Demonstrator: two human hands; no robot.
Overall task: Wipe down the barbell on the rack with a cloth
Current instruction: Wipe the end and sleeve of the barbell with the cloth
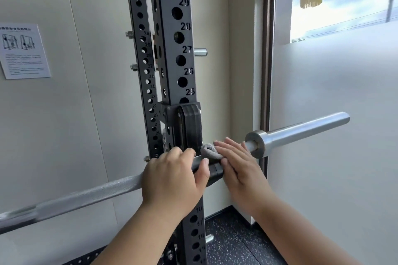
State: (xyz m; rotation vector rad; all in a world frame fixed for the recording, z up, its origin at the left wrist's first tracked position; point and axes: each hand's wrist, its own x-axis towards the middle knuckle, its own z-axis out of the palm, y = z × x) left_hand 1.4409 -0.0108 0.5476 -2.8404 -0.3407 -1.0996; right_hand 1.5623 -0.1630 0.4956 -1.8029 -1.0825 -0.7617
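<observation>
The barbell (90,193) lies on the hook (190,127) of the rack (172,49), so I need not lift it. My left hand (172,178) curls its fingers over the bar beside the hook, I think to stop it rolling. My right hand (237,163) lays straight fingers, close together, flat on the grey cloth (210,150), pushing it onto the bar near the shiny sleeve (301,133).

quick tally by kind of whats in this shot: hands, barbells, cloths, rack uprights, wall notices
hands: 2 (left hand gripping the bar, right hand flat on the cloth)
barbell: 1
cloth: 1
rack uprights: 2 (front upright, rear upright)
wall notice: 1
total: 7
</observation>
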